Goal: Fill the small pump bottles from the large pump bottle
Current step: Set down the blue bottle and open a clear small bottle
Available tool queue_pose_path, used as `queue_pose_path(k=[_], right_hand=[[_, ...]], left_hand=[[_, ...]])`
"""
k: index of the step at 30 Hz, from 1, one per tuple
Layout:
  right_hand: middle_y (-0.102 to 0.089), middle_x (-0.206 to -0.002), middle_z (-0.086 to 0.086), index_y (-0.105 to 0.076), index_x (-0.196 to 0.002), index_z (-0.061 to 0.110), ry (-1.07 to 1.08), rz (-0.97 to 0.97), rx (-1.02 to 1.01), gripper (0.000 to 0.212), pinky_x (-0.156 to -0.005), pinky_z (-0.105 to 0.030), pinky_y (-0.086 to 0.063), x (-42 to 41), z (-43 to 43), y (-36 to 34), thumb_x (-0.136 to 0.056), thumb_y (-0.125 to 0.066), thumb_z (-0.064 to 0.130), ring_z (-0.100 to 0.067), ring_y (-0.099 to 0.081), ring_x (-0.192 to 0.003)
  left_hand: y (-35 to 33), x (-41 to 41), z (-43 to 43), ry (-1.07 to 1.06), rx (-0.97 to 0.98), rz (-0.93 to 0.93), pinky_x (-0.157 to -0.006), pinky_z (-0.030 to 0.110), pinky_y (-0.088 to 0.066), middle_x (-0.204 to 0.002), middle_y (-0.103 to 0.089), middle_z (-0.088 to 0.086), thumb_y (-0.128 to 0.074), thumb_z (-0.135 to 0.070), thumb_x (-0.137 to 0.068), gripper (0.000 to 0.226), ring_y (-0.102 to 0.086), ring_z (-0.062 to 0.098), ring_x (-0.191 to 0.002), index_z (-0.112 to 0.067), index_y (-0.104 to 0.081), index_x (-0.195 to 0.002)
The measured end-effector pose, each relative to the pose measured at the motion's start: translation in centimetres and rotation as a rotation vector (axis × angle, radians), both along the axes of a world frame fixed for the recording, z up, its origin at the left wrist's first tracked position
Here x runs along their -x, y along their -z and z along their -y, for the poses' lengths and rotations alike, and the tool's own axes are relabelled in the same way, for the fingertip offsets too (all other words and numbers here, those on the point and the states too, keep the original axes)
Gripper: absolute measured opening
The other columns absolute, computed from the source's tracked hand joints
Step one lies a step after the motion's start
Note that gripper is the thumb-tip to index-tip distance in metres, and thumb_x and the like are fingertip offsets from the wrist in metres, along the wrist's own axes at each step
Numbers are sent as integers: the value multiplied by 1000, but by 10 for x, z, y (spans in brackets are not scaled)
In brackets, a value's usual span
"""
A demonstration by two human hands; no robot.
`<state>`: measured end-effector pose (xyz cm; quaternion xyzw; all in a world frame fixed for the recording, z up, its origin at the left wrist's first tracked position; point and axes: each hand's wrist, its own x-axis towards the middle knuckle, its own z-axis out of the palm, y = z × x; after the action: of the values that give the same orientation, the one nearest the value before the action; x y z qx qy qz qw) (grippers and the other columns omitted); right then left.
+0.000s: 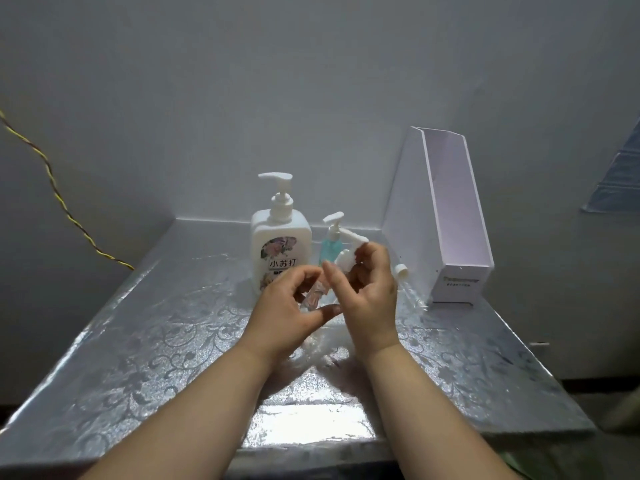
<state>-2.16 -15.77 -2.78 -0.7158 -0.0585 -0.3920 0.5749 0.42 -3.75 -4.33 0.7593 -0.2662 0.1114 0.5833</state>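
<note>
Silver patterned tabletop (138, 341) against a grey wall. At the back, large pump bottle (280, 237) upright. In front, left hand (284, 313) curled round a small clear bottle (313, 296); small blue pump bottle (329, 245) behind; right hand (370, 292) gripping a white pump head (349, 249), apparently being twisted off. Further right, another small bottle (408, 285) lying beside a white file box (446, 220). Likely next: pump set aside, open neck brought under the large bottle's spout.

Large pump bottle (280, 244) just left of small pump bottle (328, 251), perhaps touching (file holder (446, 209) rightmost)
</note>
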Motion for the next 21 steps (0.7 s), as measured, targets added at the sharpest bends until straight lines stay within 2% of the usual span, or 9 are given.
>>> queue_pose_path(k=[2, 4, 7, 10, 13, 18, 21], right_hand=[[-54, -65, -2, -54, -81, 18, -41, -17, -99, 27, -58, -39, -46, 1, 4, -1, -74, -71, 38, -23, -50, -60], [-49, -62, 4, -54, -71, 21, -54, -61, -197, 25, -59, -33, -41, 1, 9, -1, -74, -73, 37, -16, -45, -61], [-46, -62, 1, -55, -68, 17, -126, -125, -357, 24, -60, -27, -41, -1, 13, 1, -76, -78, 19, -15, -42, -62], [-47, -61, 3, -57, -67, 14, -173, -150, -394, 22, -58, -16, -43, -4, 16, 0, -75, -77, 10, -8, -44, -57], [-45, -62, 1, -58, -69, 12, -209, -172, -395, 21, -55, -15, -41, -5, 16, 0, -73, -78, 7, -6, -43, -55], [-45, -70, -9, -57, -75, 10, -254, -229, -425, 24, -64, -25, -44, -4, 16, 1, -71, -80, 9, -17, -44, -65], [-46, -59, -1, -56, -71, 8, -214, -247, -426, 24, -53, -16, -41, -4, 18, -1, -71, -80, 8, -6, -43, -50]], left_hand=[[1, -2, 0, -34, -63, 45, -80, 12, -47, -99, -60, -12, -86, -25, -65, 44, -60, -1, -89, -37, -59, -97], [2, -3, -1, -65, -108, 62, -80, 7, -43, -99, -56, -14, -85, -24, -66, 42, -56, -5, -90, -35, -60, -98], [3, -5, -2, -88, -143, 55, -79, 3, -39, -101, -53, -16, -85, -24, -67, 44, -52, -9, -92, -33, -60, -102], [3, -4, -1, -93, -172, 52, -75, -1, -38, -100, -53, -17, -85, -28, -65, 44, -51, -12, -88, -31, -60, -101], [3, -3, 0, -95, -163, 45, -70, 1, -39, -95, -55, -14, -88, -29, -60, 46, -52, -12, -84, -27, -61, -98], [3, -2, -1, -112, -171, 55, -69, 2, -40, -92, -56, -12, -89, -29, -59, 44, -53, -10, -82, -27, -63, -94], [3, -2, -1, -121, -184, 56, -71, 3, -40, -91, -55, -12, -88, -30, -60, 41, -54, -7, -82, -31, -63, -94]])
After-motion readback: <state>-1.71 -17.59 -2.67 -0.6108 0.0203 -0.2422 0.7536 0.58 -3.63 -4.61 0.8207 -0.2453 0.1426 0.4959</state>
